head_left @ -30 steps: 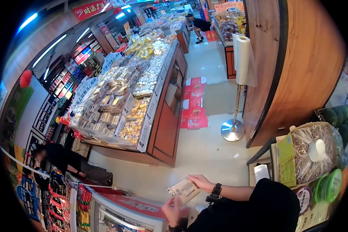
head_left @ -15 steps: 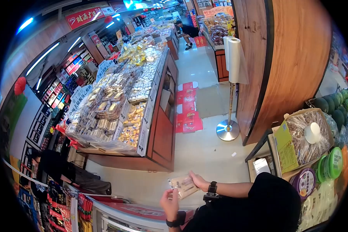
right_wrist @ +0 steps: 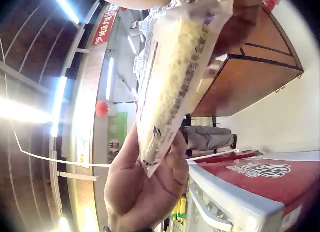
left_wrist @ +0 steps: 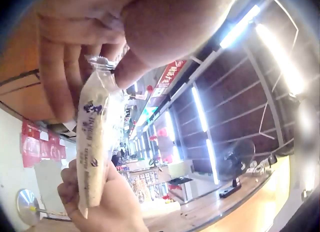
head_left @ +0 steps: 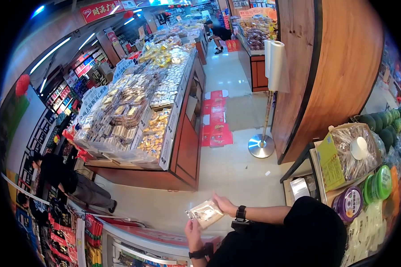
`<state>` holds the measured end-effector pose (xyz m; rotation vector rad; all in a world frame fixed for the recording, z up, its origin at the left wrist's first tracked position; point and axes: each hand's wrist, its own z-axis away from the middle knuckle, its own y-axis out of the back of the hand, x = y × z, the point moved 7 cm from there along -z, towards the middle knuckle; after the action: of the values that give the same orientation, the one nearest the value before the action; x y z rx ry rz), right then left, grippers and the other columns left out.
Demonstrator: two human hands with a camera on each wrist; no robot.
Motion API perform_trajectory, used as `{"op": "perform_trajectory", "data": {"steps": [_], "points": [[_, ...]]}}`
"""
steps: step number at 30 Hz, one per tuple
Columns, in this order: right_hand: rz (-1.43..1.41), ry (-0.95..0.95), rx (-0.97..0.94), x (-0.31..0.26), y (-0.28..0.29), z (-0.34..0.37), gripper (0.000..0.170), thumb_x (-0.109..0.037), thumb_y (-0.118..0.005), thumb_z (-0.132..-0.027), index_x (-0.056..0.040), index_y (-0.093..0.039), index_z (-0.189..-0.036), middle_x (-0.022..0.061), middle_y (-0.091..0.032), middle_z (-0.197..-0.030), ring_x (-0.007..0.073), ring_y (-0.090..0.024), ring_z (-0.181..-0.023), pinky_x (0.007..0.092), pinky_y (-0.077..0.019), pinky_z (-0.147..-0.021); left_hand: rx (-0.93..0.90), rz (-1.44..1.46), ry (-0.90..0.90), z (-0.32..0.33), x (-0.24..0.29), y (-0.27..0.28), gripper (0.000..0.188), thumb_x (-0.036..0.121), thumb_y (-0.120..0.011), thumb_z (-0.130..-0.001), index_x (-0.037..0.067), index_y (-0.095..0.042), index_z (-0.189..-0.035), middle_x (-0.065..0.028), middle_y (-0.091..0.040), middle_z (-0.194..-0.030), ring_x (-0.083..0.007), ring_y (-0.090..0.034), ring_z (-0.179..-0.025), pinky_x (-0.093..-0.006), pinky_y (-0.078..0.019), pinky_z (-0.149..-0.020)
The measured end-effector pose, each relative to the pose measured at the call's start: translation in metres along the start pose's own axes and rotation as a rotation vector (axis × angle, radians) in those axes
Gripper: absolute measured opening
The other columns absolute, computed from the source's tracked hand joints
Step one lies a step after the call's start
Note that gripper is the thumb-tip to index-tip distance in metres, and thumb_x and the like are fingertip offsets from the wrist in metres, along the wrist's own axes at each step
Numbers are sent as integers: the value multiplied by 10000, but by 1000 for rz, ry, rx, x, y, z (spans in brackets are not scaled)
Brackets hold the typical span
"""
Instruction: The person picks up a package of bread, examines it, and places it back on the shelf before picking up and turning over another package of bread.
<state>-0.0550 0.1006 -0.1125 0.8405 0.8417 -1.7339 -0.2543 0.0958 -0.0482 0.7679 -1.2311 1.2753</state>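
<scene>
In the head view, a clear plastic packet of what looks like pale sliced bread [head_left: 206, 214] is held between both hands, low in front of the body. My right hand [head_left: 226, 205] grips its far right end. The left hand [head_left: 193, 232] pinches the near left end. Up close in the left wrist view, the left thumb and fingers [left_wrist: 131, 67] are at the crimped end of the wrapper, which carries dark blue print. The right wrist view shows the porous pale filling through the film, with the left palm [right_wrist: 145, 187] beneath it.
A counter heaped with packaged snacks [head_left: 133, 98] stands ahead to the left. Below the hands is a chest freezer [head_left: 138, 242]. A bag-roll stand [head_left: 261, 144] and a boxed display [head_left: 352, 153] are to the right. Two people [head_left: 71, 178] are in view, one at left, one far off.
My left hand has come up to the packet and now pinches its end; earlier it was beside it. The packet has tilted and catches the light. The person at left has moved slightly.
</scene>
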Motion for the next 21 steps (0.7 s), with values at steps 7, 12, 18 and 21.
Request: {"op": "perform_trajectory", "data": {"steps": [7,12,18,21], "points": [[73,-88,-176,0,-32,27,646,-601,-359,-994,-47,-634,-1182,64,-643,-989,155,-592,-837,287,-473,-724,91,123,-6,20,-29,48,188,116,-569,-985,0,-580,-1133,-58,-669,-977,-125,-637,-847,-265,-514,-778],[78,-97,-172,9,-36,33,610,-574,-376,-1002,-52,-624,-1197,48,-639,-1006,137,-584,-832,271,-467,-698,46,240,48,20,-17,27,190,147,-578,-981,9,-562,-1110,-46,-653,-976,-93,-595,-876,-240,-481,-764],[29,-55,-79,-2,-13,36,578,-552,-413,-1004,-42,-620,-1181,29,-644,-1003,106,-579,-845,254,-464,-705,-184,60,155,-1,-32,0,297,250,-475,-1035,1,-579,-1158,-42,-632,-1090,-103,-568,-966,-261,-463,-848],[11,-111,-153,-21,-10,30,528,-502,-450,-1009,-38,-613,-1204,35,-651,-1057,102,-591,-891,246,-472,-739,-144,55,124,-5,-5,-14,332,262,-446,-1046,-12,-578,-1180,-52,-635,-1109,-107,-564,-980,-266,-450,-860]]}}
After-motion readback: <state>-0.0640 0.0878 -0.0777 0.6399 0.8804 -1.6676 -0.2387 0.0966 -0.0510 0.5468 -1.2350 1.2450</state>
